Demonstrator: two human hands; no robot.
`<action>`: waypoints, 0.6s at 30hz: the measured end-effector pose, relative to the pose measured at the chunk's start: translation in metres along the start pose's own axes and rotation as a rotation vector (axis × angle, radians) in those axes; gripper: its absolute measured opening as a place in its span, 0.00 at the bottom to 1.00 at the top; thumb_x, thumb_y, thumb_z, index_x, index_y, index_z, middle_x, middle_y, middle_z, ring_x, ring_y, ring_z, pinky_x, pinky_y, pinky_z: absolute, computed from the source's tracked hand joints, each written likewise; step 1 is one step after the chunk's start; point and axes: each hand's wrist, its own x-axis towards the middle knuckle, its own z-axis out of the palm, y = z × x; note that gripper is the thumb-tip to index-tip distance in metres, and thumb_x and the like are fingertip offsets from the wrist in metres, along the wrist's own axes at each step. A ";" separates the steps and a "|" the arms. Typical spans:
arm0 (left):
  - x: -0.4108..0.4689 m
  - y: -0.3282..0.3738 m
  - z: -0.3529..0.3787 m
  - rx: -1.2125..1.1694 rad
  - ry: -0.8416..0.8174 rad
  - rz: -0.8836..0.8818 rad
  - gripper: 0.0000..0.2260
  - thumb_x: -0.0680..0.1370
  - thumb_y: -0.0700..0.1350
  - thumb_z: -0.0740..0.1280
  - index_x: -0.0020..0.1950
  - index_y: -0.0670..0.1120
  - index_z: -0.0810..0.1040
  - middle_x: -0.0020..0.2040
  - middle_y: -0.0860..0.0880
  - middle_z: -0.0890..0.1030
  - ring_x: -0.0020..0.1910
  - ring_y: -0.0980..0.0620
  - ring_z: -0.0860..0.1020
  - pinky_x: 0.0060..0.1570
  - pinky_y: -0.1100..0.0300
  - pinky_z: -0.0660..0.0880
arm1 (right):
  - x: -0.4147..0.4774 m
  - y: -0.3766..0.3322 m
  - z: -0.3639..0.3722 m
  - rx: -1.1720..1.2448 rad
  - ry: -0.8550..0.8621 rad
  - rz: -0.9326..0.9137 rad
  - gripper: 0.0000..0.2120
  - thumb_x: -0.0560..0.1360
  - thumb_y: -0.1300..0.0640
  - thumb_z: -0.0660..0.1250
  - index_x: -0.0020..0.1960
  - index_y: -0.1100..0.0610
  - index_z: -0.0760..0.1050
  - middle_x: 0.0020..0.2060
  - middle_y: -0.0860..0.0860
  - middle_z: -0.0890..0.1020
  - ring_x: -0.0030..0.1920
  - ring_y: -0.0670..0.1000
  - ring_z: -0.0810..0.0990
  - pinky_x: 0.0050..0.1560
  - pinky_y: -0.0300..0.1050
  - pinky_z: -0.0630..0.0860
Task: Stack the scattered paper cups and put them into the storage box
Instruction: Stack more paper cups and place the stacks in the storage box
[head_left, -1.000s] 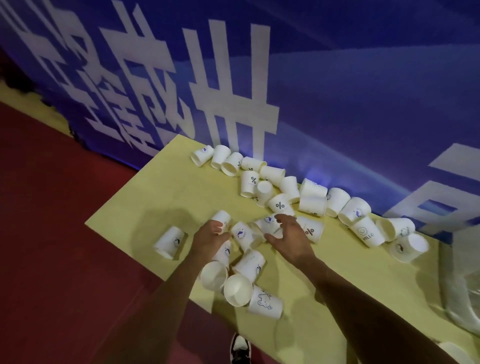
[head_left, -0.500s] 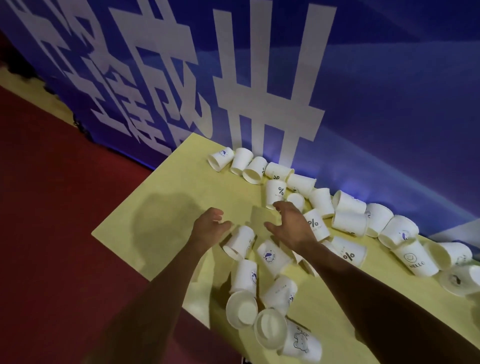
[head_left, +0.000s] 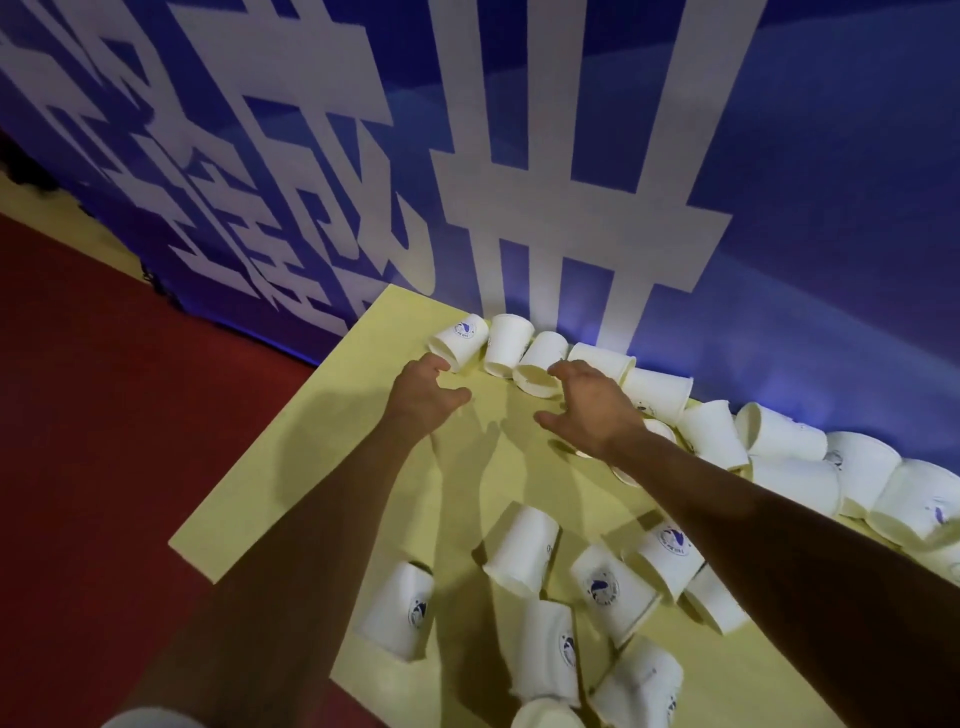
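Under the right hand (head_left: 587, 410), cups (head_left: 658, 428) lie partly hidden (count unclear).

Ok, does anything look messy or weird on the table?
Yes. Most paper cups lie tipped on their sides, scattered over the yellow table: a jumbled row along the blue banner and a loose heap near the front edge. None look stacked. The left hand and right hand hold nothing.

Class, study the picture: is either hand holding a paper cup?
No: the left hand and right hand reach toward the paper cups but grip none.
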 end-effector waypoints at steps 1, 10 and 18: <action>0.006 -0.002 0.001 0.016 0.002 0.005 0.26 0.72 0.47 0.76 0.67 0.42 0.74 0.64 0.42 0.76 0.62 0.45 0.75 0.58 0.57 0.71 | 0.007 -0.003 0.003 -0.017 0.002 -0.012 0.32 0.74 0.44 0.72 0.73 0.54 0.68 0.67 0.55 0.76 0.64 0.57 0.76 0.65 0.50 0.72; 0.067 -0.014 0.017 0.108 0.070 0.025 0.37 0.71 0.48 0.77 0.75 0.44 0.63 0.68 0.42 0.70 0.66 0.41 0.70 0.65 0.49 0.72 | 0.075 -0.026 0.029 -0.068 0.090 -0.064 0.33 0.73 0.44 0.73 0.72 0.56 0.67 0.67 0.54 0.75 0.63 0.57 0.75 0.66 0.51 0.71; 0.093 -0.022 0.037 0.045 0.057 0.001 0.39 0.71 0.50 0.77 0.76 0.45 0.61 0.68 0.42 0.69 0.65 0.42 0.71 0.65 0.48 0.72 | 0.118 -0.019 0.043 -0.181 0.070 -0.048 0.43 0.72 0.40 0.74 0.77 0.56 0.59 0.72 0.54 0.69 0.69 0.57 0.70 0.73 0.52 0.65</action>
